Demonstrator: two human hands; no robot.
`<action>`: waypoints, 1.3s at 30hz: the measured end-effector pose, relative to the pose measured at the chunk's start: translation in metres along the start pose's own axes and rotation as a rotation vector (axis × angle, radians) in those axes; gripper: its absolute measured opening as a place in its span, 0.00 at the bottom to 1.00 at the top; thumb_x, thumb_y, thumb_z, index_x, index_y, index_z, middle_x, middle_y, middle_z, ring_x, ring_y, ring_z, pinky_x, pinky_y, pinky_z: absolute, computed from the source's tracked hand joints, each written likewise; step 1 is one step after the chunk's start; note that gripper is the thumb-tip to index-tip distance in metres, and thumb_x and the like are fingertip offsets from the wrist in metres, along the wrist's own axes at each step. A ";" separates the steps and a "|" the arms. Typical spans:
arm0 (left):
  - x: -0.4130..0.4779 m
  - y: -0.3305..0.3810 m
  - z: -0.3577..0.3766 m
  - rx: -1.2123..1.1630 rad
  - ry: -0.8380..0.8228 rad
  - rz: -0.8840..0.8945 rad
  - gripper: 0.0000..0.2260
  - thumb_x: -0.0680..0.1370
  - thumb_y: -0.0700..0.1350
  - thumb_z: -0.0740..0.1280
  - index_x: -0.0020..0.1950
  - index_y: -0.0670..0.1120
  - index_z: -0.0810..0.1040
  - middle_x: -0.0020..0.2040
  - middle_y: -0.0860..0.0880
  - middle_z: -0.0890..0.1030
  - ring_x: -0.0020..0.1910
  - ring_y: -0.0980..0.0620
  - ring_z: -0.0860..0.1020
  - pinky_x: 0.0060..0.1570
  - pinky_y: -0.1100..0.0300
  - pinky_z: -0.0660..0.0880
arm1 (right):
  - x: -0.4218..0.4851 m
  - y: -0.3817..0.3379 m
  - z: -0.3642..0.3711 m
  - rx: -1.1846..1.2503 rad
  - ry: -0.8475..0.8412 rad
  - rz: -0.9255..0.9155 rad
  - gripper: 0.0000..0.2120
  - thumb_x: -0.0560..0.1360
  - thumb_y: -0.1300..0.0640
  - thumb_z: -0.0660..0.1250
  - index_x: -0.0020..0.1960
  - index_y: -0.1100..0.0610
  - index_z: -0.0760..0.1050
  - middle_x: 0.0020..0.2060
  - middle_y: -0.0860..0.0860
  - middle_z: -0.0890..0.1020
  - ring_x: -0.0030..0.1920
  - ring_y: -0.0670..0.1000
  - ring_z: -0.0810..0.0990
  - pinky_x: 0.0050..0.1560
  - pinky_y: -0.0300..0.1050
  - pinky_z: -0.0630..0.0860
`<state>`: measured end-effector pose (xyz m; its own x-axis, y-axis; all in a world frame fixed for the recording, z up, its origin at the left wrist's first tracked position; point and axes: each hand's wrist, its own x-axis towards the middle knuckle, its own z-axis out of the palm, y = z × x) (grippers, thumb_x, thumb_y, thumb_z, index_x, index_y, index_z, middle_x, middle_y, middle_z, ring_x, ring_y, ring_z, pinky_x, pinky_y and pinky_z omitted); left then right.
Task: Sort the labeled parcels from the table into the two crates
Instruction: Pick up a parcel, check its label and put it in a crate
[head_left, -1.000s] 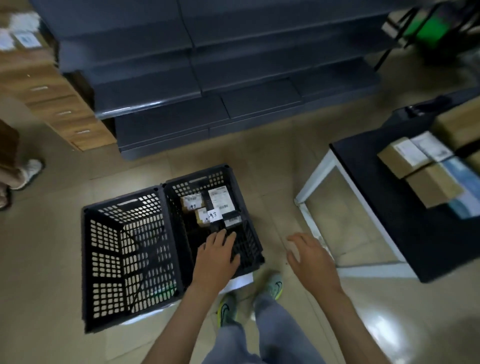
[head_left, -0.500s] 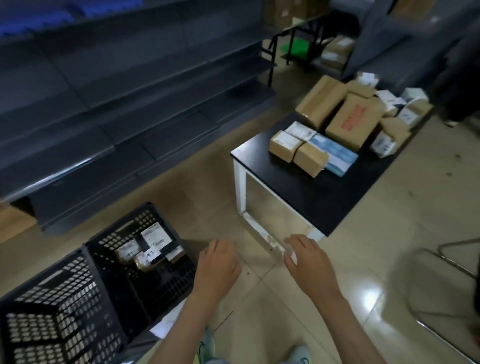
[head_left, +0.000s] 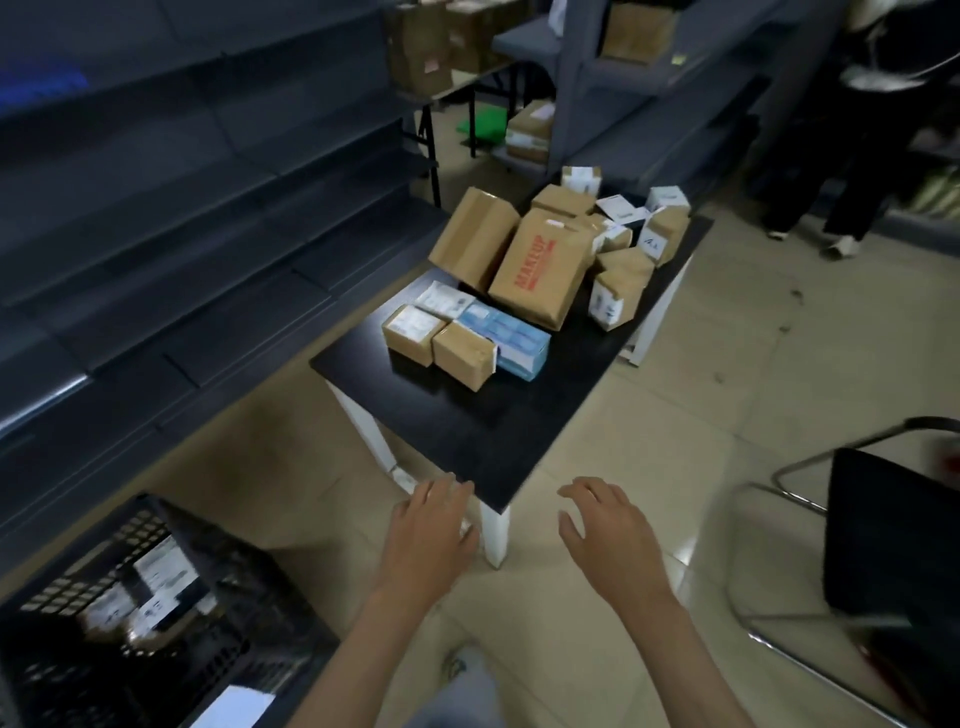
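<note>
A black-topped table (head_left: 483, 436) with white legs carries several labeled parcels. Two small brown boxes (head_left: 439, 345) and a blue-and-white box (head_left: 511, 338) lie nearest me, and a large brown box with red print (head_left: 543, 273) leans behind them. At the bottom left a black mesh crate (head_left: 171, 618) holds several labeled parcels; the second crate is out of view. My left hand (head_left: 428, 535) and my right hand (head_left: 608, 530) hover palm down with relaxed fingers just short of the table's near corner. Both hold nothing.
Dark metal shelving (head_left: 182, 208) runs along the left. A black chair (head_left: 883, 545) with a metal frame stands at the right. More cardboard boxes (head_left: 431, 52) sit on a far table and shelves. A person's legs (head_left: 831, 208) are at the upper right.
My view has swung up and right from the crates toward the table. My left hand has come off the crate's rim, and both empty hands have moved to the table's near corner.
</note>
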<state>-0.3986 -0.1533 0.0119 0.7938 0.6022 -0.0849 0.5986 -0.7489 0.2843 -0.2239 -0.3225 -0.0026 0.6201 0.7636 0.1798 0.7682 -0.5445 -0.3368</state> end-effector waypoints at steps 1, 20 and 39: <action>0.014 0.009 0.002 0.007 0.000 0.007 0.25 0.81 0.54 0.67 0.78 0.51 0.71 0.76 0.50 0.72 0.75 0.49 0.71 0.69 0.49 0.72 | 0.010 0.013 -0.002 -0.002 -0.001 0.006 0.14 0.71 0.58 0.78 0.56 0.53 0.83 0.53 0.49 0.83 0.50 0.55 0.83 0.38 0.52 0.81; 0.344 0.140 0.014 -0.035 -0.008 0.018 0.25 0.84 0.56 0.63 0.80 0.54 0.65 0.80 0.50 0.65 0.78 0.50 0.64 0.73 0.50 0.69 | 0.273 0.215 -0.033 -0.032 -0.087 0.067 0.11 0.76 0.55 0.73 0.58 0.51 0.82 0.54 0.47 0.82 0.53 0.52 0.82 0.43 0.48 0.80; 0.456 0.195 0.042 -0.039 0.037 -0.547 0.22 0.80 0.54 0.69 0.74 0.50 0.75 0.73 0.47 0.75 0.69 0.45 0.75 0.61 0.46 0.78 | 0.562 0.338 0.036 -0.138 -0.573 -0.463 0.28 0.74 0.52 0.72 0.73 0.51 0.69 0.71 0.51 0.73 0.72 0.56 0.71 0.62 0.53 0.77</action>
<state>0.0842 -0.0363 -0.0120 0.3632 0.9107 -0.1969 0.9179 -0.3134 0.2433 0.3787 -0.0647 -0.0488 0.0771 0.9658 -0.2475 0.9669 -0.1329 -0.2177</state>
